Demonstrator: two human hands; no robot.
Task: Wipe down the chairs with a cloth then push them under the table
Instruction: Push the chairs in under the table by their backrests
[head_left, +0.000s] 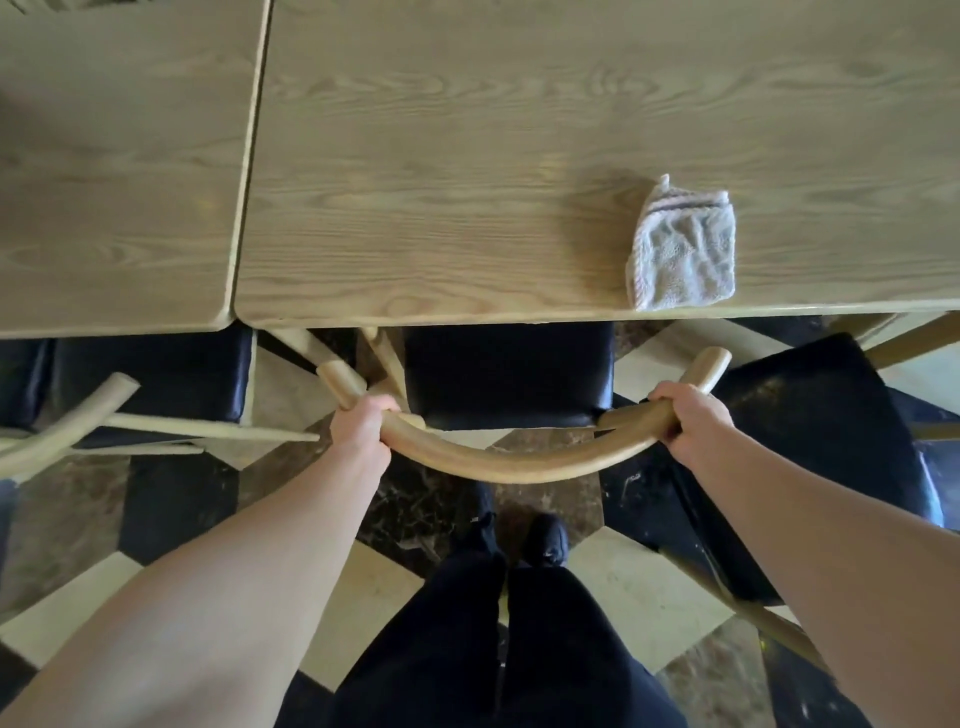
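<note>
Two hands: left hand (362, 422) and right hand (688, 421) grip chair (511, 462) backrest.
Cloth (681, 250): on desk (467, 156), beyond right hand.
Progress: chair partly under; push remains.

Left hand (363, 423) and right hand (688, 418) both grip the curved wooden back of the chair (519, 465), its black seat partly under the table (467, 182); folded cloth (683, 249) lies at the table's near edge

soft dim daylight, wide-angle bending at blurred edges
</note>
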